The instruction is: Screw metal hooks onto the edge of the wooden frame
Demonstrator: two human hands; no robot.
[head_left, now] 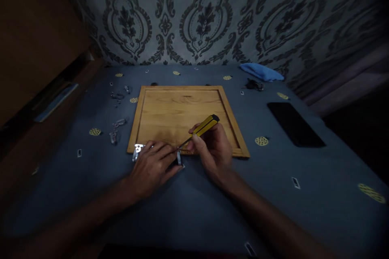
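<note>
A framed wooden panel [182, 109] lies flat on the cloth-covered surface. At its near edge sits a metal hinge [179, 158], held between the forefinger and thumb of my left hand [154, 164]. The other left fingers rest over the panel's edge. My right hand [214, 149] grips a yellow and black screwdriver [205, 126], tilted so that its shaft points down and left. The tip meets the hinge area; any screw there is too small to make out. Left of my left hand, a second metal hinge [138, 149] sits on the same edge.
Loose metal hinge parts [114, 136] and small hardware [118, 95] lie left of the panel. A black flat object [294, 124] lies to the right. Behind it are a blue cloth [261, 72] and a small dark item [254, 84]. A patterned wall [165, 24] stands at the back.
</note>
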